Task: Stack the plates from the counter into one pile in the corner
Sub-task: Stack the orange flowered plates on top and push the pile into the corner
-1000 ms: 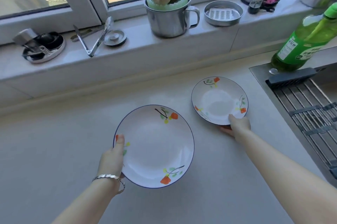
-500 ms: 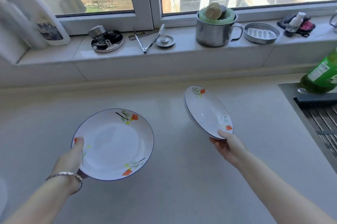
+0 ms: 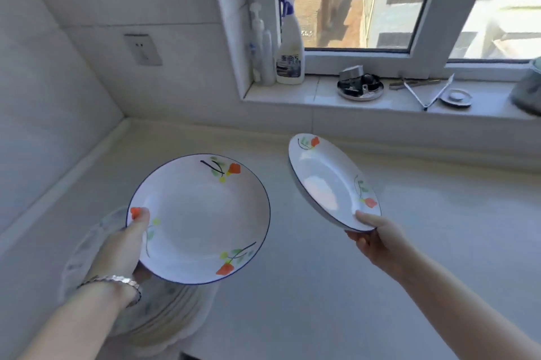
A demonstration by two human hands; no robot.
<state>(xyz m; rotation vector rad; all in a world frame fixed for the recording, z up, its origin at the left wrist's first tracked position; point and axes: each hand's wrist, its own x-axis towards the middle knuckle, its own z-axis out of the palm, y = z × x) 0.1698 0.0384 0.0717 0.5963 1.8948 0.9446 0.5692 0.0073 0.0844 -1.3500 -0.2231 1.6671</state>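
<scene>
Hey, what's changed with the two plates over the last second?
Both plates have been lifted off the counter and carried left toward the corner. The large plate in the left hand now hangs over the pile of plates; the small plate in the right hand has tilted. Unchanged: each hand grips the same plate's rim.

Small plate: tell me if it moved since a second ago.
Yes. The small plate, then flat on the counter, is lifted, tilted, in the right hand, and further left along the windowsill.
</scene>
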